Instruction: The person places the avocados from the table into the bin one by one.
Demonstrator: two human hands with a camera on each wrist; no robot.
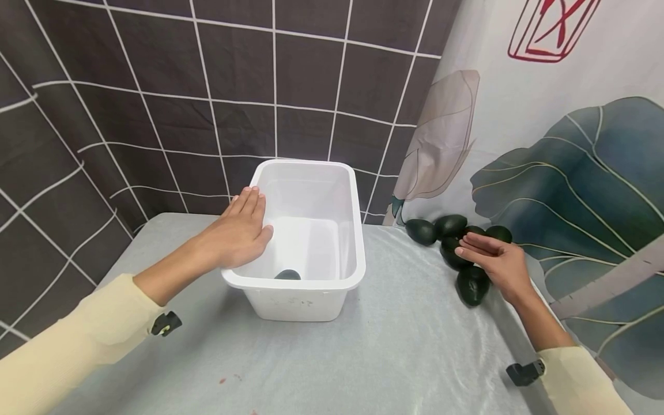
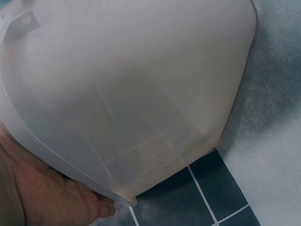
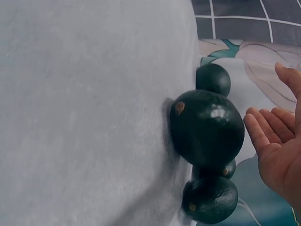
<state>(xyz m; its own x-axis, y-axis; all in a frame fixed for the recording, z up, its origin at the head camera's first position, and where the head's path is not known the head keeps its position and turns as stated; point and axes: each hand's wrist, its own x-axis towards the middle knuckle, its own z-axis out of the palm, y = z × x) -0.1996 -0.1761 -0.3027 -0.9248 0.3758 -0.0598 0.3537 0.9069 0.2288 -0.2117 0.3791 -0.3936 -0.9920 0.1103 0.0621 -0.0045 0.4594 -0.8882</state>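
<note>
A white plastic tub (image 1: 298,300) stands on the cloth-covered table. My left hand (image 1: 240,231) lies flat on its left rim, fingers straight; the left wrist view shows that hand (image 2: 51,197) along the rim, beside the tub's outer wall (image 2: 131,103). Inside the tub is a dark, rounded thing (image 1: 287,275), mostly hidden by the front rim. At the right, several dark green avocados (image 1: 472,286) lie in a cluster. Just above them hovers my right hand (image 1: 498,266), with nothing in it. In the right wrist view, its fingers (image 3: 263,129) extend loosely near the largest-looking avocado (image 3: 207,127).
A pale grey cloth (image 1: 404,346) covers the table. Behind it hangs a dark fabric with a white grid (image 1: 238,69). On the right, a white curtain (image 1: 503,132) with large leaf prints hangs close behind the avocados.
</note>
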